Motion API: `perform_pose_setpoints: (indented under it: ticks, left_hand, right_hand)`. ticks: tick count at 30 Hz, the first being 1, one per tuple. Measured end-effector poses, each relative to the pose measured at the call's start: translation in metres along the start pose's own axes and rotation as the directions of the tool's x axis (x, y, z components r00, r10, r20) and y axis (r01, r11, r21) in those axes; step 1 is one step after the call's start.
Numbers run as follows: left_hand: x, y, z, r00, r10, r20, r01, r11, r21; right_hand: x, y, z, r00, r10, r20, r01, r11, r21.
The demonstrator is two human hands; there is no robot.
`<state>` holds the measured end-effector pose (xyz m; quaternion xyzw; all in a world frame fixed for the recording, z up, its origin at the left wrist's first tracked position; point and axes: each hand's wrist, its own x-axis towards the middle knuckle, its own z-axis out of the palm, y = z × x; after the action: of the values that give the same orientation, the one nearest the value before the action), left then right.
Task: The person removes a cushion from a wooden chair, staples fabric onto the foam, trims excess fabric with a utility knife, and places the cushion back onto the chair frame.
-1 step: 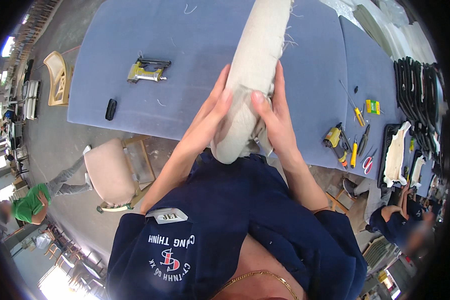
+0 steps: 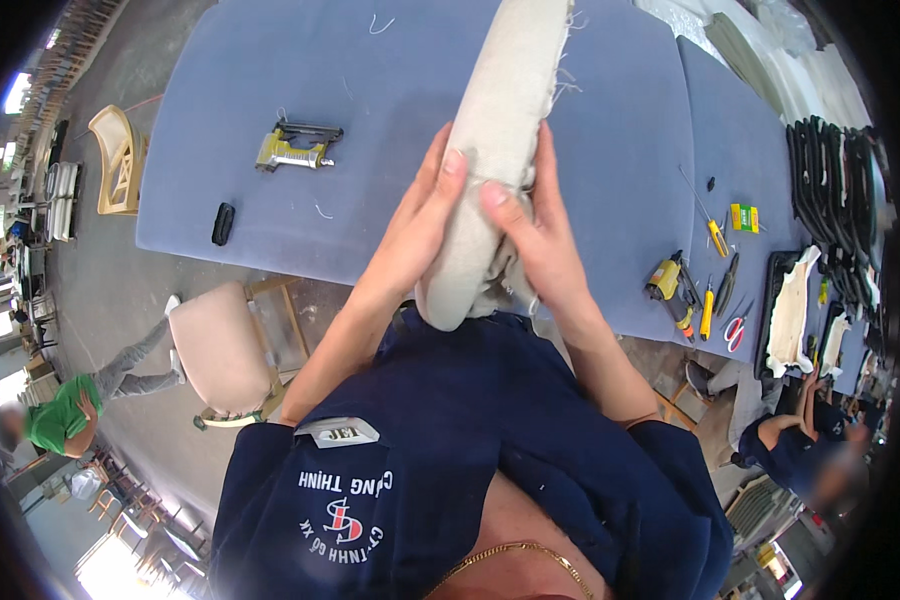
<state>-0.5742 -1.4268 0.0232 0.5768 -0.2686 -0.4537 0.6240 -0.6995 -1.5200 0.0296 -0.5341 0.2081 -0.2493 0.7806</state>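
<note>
A cream fabric-covered cushion (image 2: 500,110) stands on its edge between my hands, its near rounded end by my waist. Loose threads fray along its right side, and the cloth bunches in folds near the right hand. My left hand (image 2: 415,220) grips the left side, thumb on the upper face. On the other side, my right hand (image 2: 538,225) is closed round the cushion, its thumb pressing the fabric near the top and its fingers partly hidden behind. The cushion's far end runs out of view.
On the blue padded table (image 2: 370,210) lie a staple gun (image 2: 298,146) and a black case (image 2: 223,224) at left. At right are another staple gun (image 2: 670,285), screwdriver (image 2: 716,235), pliers (image 2: 728,283) and scissors (image 2: 736,332). An upholstered chair (image 2: 225,345) stands near left. Other people work nearby.
The cushion has shifted a little left and tilted slightly, with both hands moving along. My right thumb has slid left over the fabric, and more of the bunched cloth shows.
</note>
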Motion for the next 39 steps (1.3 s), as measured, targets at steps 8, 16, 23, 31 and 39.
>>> perform_pose_setpoints:
  ticks: [8, 16, 23, 31, 39]
  left_hand:
    - [-0.013, -0.011, -0.016, 0.997, 0.043, 0.068, -0.044, 0.999, 0.015]
    - [-0.011, -0.011, -0.047, 0.936, -0.007, 0.352, -0.001, 1.0, 0.024]
    - [-0.006, -0.015, -0.05, 0.891, 0.059, 0.45, -0.135, 0.981, 0.139]
    - [0.013, 0.003, -0.048, 0.865, 0.025, 0.501, -0.1, 0.987, 0.124]
    - [0.2, 0.118, -0.002, 0.824, 0.364, 0.435, -0.55, 0.325, 0.769]
  right_hand:
    - [-0.008, 0.027, 0.008, 0.99, -0.099, 0.102, 0.115, 0.981, -0.156]
    - [-0.01, 0.031, -0.002, 0.972, -0.061, 0.229, 0.12, 0.96, -0.254]
    - [-0.002, 0.007, -0.022, 0.985, 0.027, 0.169, -0.011, 0.996, -0.094]
    - [-0.01, 0.006, -0.008, 0.998, -0.034, 0.055, 0.046, 0.972, -0.232]
    - [-0.013, 0.006, -0.001, 0.987, 0.065, 0.146, -0.004, 0.925, -0.379]
